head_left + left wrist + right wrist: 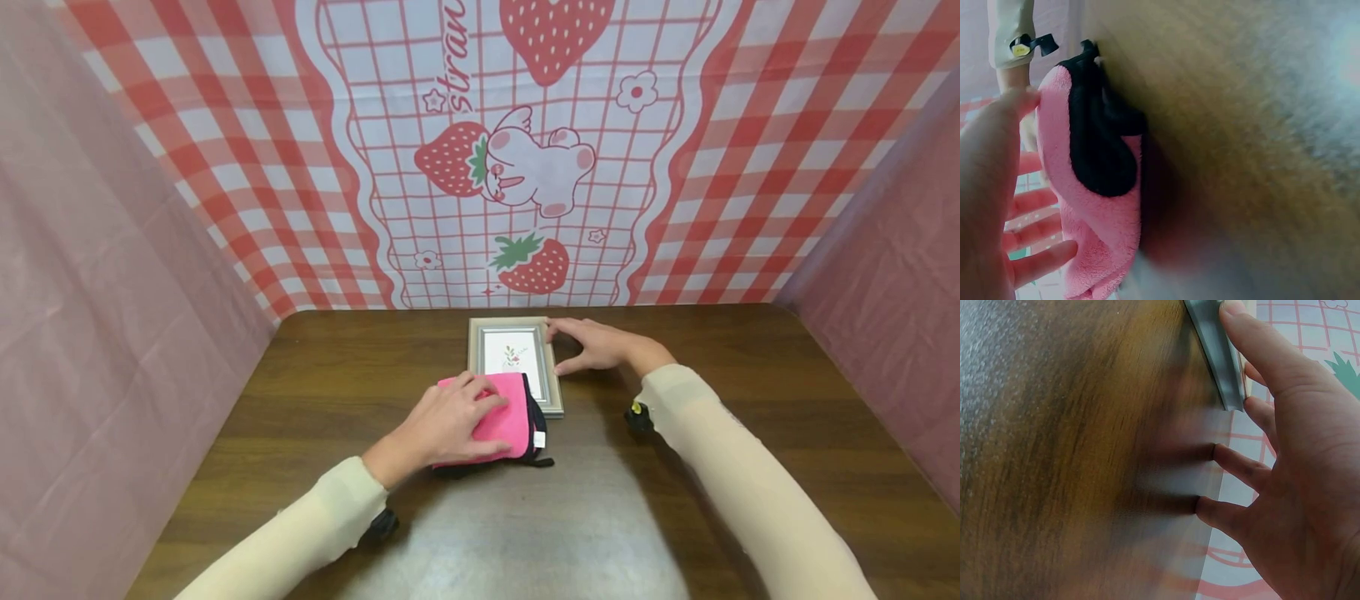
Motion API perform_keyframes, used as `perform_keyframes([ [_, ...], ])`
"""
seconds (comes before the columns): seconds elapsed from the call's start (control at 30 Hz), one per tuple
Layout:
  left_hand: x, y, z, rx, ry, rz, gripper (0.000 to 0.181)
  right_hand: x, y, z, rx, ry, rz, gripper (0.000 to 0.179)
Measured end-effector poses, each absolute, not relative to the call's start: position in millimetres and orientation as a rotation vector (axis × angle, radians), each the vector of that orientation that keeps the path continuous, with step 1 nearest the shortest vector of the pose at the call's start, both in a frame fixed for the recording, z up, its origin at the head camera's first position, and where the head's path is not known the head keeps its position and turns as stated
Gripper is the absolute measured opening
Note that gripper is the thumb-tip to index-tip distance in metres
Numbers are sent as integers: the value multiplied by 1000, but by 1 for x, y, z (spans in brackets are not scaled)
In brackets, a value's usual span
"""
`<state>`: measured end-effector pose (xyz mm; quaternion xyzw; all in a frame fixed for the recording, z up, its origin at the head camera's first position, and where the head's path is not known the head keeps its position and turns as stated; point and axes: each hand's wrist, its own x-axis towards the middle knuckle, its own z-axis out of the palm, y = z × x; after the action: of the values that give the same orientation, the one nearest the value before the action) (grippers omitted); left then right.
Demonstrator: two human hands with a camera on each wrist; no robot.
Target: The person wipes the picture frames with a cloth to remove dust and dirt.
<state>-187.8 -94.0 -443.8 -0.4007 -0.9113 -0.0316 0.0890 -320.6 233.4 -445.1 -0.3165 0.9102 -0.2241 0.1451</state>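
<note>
A folded pink cloth [510, 417] with black edging and a small white tag lies over the near left part of a picture frame [555, 392]. The frame lies flat and has a pale border and a plant picture [512, 354]. My left hand [457, 421] rests on the cloth with spread fingers, and the left wrist view shows their tips against the pink pile [1094, 231]. At the frame's right side, my right hand [596, 343] holds the edge, thumb on the side and forefinger by the far corner. Its other fingertips [1210, 509] touch the tabletop in the right wrist view.
The brown wooden table [315, 383] ends just behind the frame at a checked curtain [525, 275] with strawberry prints. Pink fabric hangs on the left [112, 292] and on the right [892, 250]. Dark wrist devices [639, 417] sit under both sleeves.
</note>
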Motion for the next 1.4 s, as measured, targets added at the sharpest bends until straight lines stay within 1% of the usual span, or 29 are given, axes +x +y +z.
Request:
perform_keyframes([
  [0.07, -186, -94, -444, -1200, -2750, -92, 73, -321, 234, -445, -911, 2624, -647, 57],
  [0.13, -185, -94, -445, -1204, -2766, -80, 77, -320, 234, -444, -919, 2627, -644, 56],
  [0.2, -184, -94, -446, -1213, -2751, -45, 73, -320, 234, -444, -922, 2628, -642, 56],
  [0.37, -182, -93, -450, -1254, -2671, 37, 57, -321, 234, -446, -908, 2630, -633, 57],
  [0.67, -175, -97, -452, -1286, -2591, 52, 48, -321, 234, -446, -898, 2633, -634, 57],
  [0.9, -184, -101, -438, -1175, -2556, -108, 37, -322, 234, -447, -903, 2628, -641, 57],
  [1.0, -189, -101, -436, -1163, -2563, -104, 37, -321, 233, -446, -896, 2626, -646, 56],
  [1.2, -193, -97, -446, -1184, -2639, -5, 43, -321, 233, -447, -911, 2615, -649, 57],
  [1.4, -197, -90, -455, -1139, -2643, 11, 35, -321, 233, -446, -906, 2617, -655, 59],
])
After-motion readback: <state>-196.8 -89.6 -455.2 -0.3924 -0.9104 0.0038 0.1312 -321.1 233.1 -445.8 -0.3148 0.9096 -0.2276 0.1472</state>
